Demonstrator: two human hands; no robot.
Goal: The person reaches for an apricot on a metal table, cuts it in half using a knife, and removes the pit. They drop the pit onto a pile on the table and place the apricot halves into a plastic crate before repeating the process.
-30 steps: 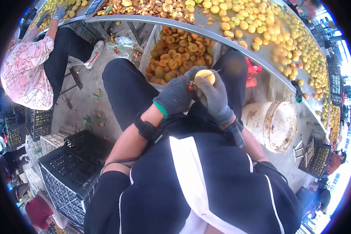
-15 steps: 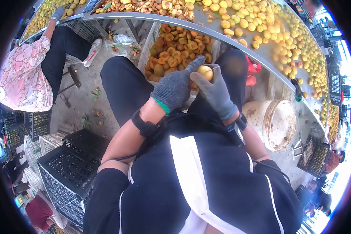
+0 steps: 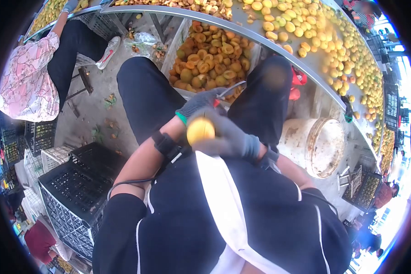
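1. Allowing elbow room on the left suits this work: the black crate (image 3: 77, 176) stands beside the left arm, and a co-worker (image 3: 29, 77) sits beyond it, well apart.
2. Left hand (image 3: 198, 104), gloved, with a green cuff: the grip is clenched around the red handle (image 3: 216, 103) of the knife. A firm hold low on the handle, with no finger on the blade, gives the best control.
3. Yellow fruit (image 3: 201, 131): it lies in front of the torso, beside the left wrist. Motion blur softens its outline; a thin dark line shows on its upper side, but whether it is a cut or the natural seam cannot be told.
4. Pale crate (image 3: 177, 43): it sits just beyond the hands, under the tabletop (image 3: 260, 38) edge, and bears halved fruit (image 3: 210, 61). Work near its opening shortens the reach.
5. Right hand (image 3: 228, 139), gloved: the grip cradles the yellow fruit. Light, even finger pressure should steady it without bruising the flesh.
6. Knife (image 3: 232, 89): the blade points forward and right, away from the torso and right palm. That is a sound direction; it should also clear the right knee (image 3: 271, 80).
7. Bucket (image 3: 328, 145): it stands beside the right leg, away from both hands.
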